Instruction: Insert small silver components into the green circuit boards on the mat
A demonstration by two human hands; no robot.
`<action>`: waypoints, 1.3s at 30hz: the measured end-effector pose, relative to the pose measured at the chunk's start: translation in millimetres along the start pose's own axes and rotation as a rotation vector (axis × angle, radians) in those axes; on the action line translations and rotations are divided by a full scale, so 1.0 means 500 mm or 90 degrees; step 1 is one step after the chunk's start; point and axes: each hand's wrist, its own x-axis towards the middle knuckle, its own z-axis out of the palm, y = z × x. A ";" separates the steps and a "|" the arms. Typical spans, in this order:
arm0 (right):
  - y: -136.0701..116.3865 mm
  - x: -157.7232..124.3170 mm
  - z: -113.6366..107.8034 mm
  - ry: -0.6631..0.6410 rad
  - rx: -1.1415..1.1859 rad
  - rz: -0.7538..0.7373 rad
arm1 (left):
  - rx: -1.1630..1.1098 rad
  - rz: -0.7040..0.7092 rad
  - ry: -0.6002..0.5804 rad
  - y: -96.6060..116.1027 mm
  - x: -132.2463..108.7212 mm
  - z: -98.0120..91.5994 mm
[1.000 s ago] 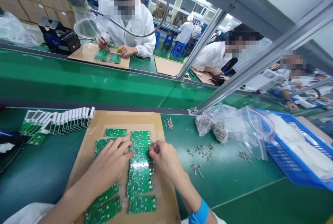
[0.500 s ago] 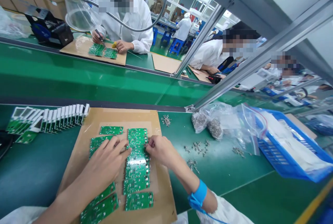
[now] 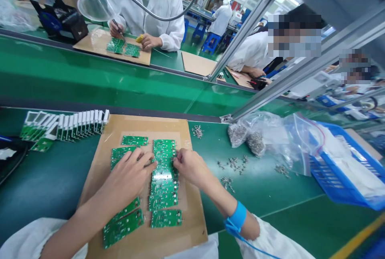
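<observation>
My left hand [image 3: 128,177] lies over the green circuit boards on a cardboard sheet [image 3: 156,124], its fingertips reaching a column of boards [image 3: 164,175]. My right hand [image 3: 189,166] sits at that column's right edge, fingers curled against a board [image 3: 164,148]. Whether those fingers grip it is hidden. Further boards lie loose around the column, two by my left wrist. A blue wrist strap [image 3: 237,217] circles my right wrist. Left of the sheet stands a row of boards with white parts [image 3: 63,126].
Right of the sheet are plastic bags of metal fasteners [image 3: 237,134], loose fasteners [image 3: 233,163] and a blue basket [image 3: 339,175]. Beyond a green conveyor belt [image 3: 90,78] and an aluminium post [image 3: 243,42], co-workers in white work at boards.
The view has shifted, showing more of my white sleeves. Both hands stay at the column of boards, with no clear change in what they touch.
</observation>
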 end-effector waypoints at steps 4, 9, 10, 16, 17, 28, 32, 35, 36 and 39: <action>0.008 -0.002 -0.008 0.003 0.019 -0.010 | -0.004 -0.001 0.006 0.002 -0.001 0.005; 0.008 0.001 -0.006 -0.005 0.035 -0.007 | -0.013 -0.013 -0.013 0.007 -0.002 0.001; 0.007 0.001 -0.006 -0.008 0.036 -0.007 | -0.013 -0.012 -0.014 0.007 -0.002 0.000; 0.041 0.018 -0.044 0.011 -0.016 -0.017 | -0.036 -0.023 0.041 -0.001 -0.007 0.030; 0.055 0.026 -0.056 0.041 -0.036 -0.010 | -0.050 -0.021 0.057 -0.004 -0.008 0.039; 0.190 0.080 -0.104 0.181 -0.119 -0.052 | -0.111 0.001 0.044 -0.013 -0.010 0.045; 0.222 0.067 -0.136 0.195 -0.099 -0.034 | -0.127 -0.004 0.060 -0.016 -0.010 0.054; 0.228 0.070 -0.152 0.179 -0.096 -0.042 | -0.130 0.019 0.061 -0.024 -0.009 0.060; 0.226 0.072 -0.153 0.179 -0.098 -0.042 | -0.132 0.026 0.062 -0.025 -0.009 0.060; 0.213 0.080 -0.148 0.214 -0.114 -0.020 | -0.137 0.016 0.067 -0.026 -0.009 0.059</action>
